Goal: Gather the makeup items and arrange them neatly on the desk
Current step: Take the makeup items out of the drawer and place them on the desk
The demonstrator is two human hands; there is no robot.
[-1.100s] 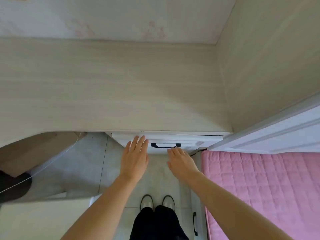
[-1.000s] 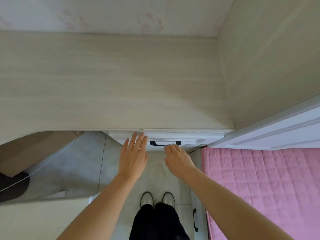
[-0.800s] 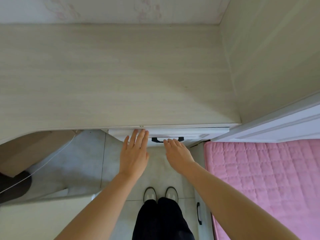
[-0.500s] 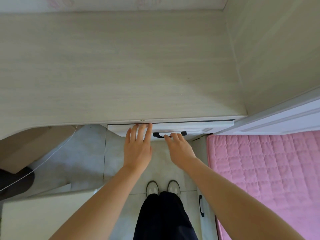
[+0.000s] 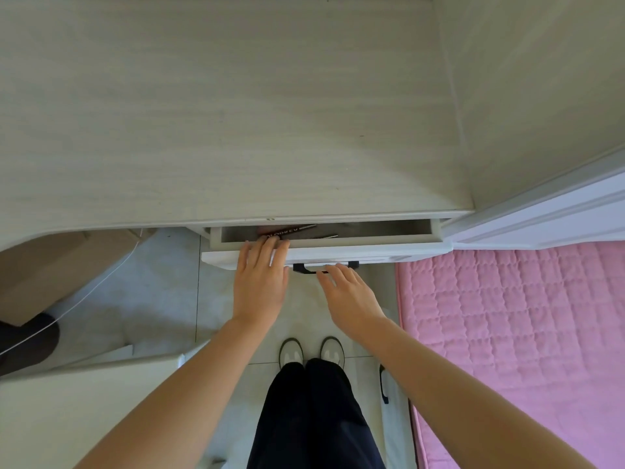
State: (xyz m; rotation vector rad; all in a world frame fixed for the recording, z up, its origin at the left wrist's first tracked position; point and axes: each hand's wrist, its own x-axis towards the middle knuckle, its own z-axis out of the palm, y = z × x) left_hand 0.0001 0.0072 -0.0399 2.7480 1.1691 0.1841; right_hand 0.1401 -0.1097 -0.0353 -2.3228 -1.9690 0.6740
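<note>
The pale wood desk [image 5: 236, 113] fills the upper view, with nothing on its top. Its white drawer [image 5: 372, 253] stands a little way open. Inside lie a dark pencil-like makeup stick with lettering [image 5: 291, 230] and a thin silver stick [image 5: 324, 237]; the rest of the inside is hidden under the desktop. My left hand [image 5: 260, 282] rests with straight fingers on the top edge of the drawer front, fingertips just over the opening. My right hand [image 5: 348, 296] is relaxed, its fingertips touching the black drawer handle [image 5: 301, 269].
A bed with a pink quilted cover [image 5: 507, 316] lies close on the right, beside a white panel [image 5: 541, 218]. A cardboard box [image 5: 50, 265] and a white cable [image 5: 101, 282] sit under the desk at left. My feet [image 5: 311, 350] stand on the tiled floor.
The drawer has slid out from shut to slightly open, showing items inside. My left fingers moved up onto its top edge. The view has tilted down and closer.
</note>
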